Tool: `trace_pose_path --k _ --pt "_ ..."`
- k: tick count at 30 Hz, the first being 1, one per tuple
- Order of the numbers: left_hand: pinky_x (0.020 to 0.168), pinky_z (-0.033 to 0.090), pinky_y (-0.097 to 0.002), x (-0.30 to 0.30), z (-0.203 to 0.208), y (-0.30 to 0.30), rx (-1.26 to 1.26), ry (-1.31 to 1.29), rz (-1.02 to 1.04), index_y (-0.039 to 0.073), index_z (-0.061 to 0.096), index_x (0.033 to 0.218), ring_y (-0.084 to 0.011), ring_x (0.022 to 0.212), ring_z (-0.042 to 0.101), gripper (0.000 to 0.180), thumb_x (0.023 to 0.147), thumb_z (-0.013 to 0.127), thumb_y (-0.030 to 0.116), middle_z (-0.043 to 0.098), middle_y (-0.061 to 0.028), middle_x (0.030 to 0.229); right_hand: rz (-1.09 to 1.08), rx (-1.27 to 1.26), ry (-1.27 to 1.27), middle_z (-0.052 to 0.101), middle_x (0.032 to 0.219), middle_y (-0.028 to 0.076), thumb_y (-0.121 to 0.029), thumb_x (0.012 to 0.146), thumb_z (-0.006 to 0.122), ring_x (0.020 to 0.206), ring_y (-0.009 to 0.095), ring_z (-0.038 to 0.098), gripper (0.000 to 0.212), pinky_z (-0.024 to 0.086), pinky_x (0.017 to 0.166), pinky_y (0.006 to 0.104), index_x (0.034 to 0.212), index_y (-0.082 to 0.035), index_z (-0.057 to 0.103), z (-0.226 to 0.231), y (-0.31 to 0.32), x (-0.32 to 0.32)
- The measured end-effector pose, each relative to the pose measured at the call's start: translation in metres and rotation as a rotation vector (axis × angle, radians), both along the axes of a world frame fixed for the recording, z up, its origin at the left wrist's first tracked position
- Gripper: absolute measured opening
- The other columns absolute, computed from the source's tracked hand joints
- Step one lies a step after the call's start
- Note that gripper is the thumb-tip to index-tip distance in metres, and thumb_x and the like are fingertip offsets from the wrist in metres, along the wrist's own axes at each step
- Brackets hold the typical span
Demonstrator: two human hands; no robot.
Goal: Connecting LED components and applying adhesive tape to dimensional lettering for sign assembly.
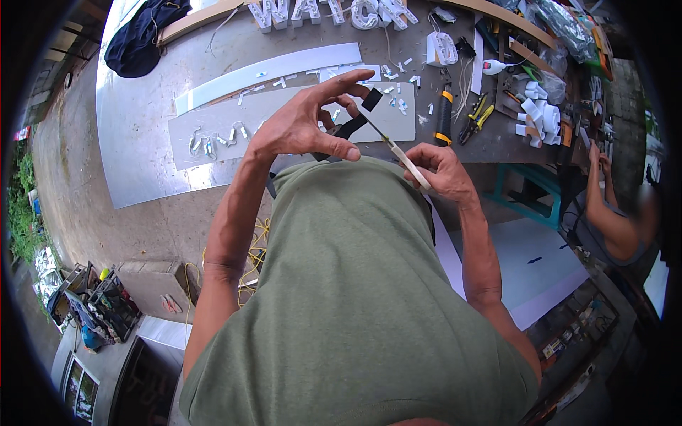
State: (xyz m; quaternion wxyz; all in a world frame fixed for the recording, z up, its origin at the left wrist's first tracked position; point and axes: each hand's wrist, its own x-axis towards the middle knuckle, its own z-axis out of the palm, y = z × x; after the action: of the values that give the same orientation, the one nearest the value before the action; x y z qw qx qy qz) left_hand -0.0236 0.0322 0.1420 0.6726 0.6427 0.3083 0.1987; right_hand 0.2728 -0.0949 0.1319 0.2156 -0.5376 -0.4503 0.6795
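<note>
Over the near edge of the workbench, my left hand (302,121) grips a black item that looks like a roll of tape, partly hidden by the palm and thumb. A black strip (351,127) stretches out of it, and a black end piece (371,100) stands by the fingertips. In my right hand (447,172) is a slim tool with a pale handle (410,166) and a narrow, dark blade. Its tip meets or crosses the black strip; whether it is cutting I cannot tell. Small white LED modules on wires (209,145) lie on a grey panel (284,128) beyond my hands.
White channel letters (334,14) stand at the bench's far edge, near a dark cap (142,35). To the right lie an orange-black cutter (444,113), yellow-handled pliers (477,117) and white curled pieces (540,117). A teal stool (526,195) and another person (614,213) are farther right.
</note>
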Motion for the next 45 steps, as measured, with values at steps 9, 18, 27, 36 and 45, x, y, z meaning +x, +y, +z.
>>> trace_pose_path --k 9,18,27,36,45 --pt "0.085 0.057 -0.0386 0.031 -0.071 0.002 0.217 0.185 0.137 0.010 0.032 0.157 -0.0269 0.111 0.061 0.121 0.057 0.096 0.033 0.049 -0.0197 0.146 -0.187 0.352 -0.736 0.071 0.087 0.016 -0.012 0.088 0.067 0.077 0.025 0.071 0.025 0.054 0.070 0.0371 0.110 0.002 0.066 -0.062 -0.005 0.036" --pt "0.099 0.053 -0.0475 0.127 -0.094 -0.005 0.572 0.632 -0.016 0.008 0.027 0.153 -0.0435 0.124 0.053 0.115 0.063 0.094 0.034 0.044 -0.0224 0.147 -0.055 0.678 -1.284 0.064 0.097 0.010 -0.015 0.086 0.071 0.090 0.032 0.067 0.016 0.054 0.078 0.0432 0.100 -0.009 0.067 -0.105 0.011 0.014" --pt "0.111 0.042 -0.0452 0.071 -0.048 0.007 -0.292 0.058 0.070 0.001 0.025 0.158 -0.0384 0.141 0.043 0.094 0.098 0.035 0.073 0.041 -0.0298 0.152 -0.265 0.859 -0.829 0.062 0.101 0.010 -0.015 0.082 0.076 0.098 0.031 0.062 0.032 0.051 0.083 0.0427 0.111 -0.006 0.066 -0.052 0.047 -0.028" --pt "0.114 0.038 -0.0425 0.043 -0.039 -0.015 -0.159 0.132 0.093 0.001 0.020 0.159 -0.0326 0.145 0.038 0.092 0.100 0.030 0.071 0.041 -0.0267 0.153 0.092 1.110 -0.955 0.060 0.092 0.006 -0.013 0.078 0.075 0.091 0.026 0.062 0.018 0.049 0.078 0.0388 0.092 -0.008 0.066 -0.044 0.082 -0.057" --pt "0.062 0.057 -0.0297 -0.019 -0.013 0.026 0.007 0.615 0.403 -0.004 0.068 0.119 -0.0155 0.066 0.071 0.043 0.101 0.061 0.035 0.075 -0.0165 0.081 -0.199 0.773 -0.542 0.065 0.084 0.006 -0.011 0.084 0.069 0.077 0.021 0.065 0.008 0.052 0.072 0.0352 0.088 -0.005 0.070 -0.042 0.084 -0.060"
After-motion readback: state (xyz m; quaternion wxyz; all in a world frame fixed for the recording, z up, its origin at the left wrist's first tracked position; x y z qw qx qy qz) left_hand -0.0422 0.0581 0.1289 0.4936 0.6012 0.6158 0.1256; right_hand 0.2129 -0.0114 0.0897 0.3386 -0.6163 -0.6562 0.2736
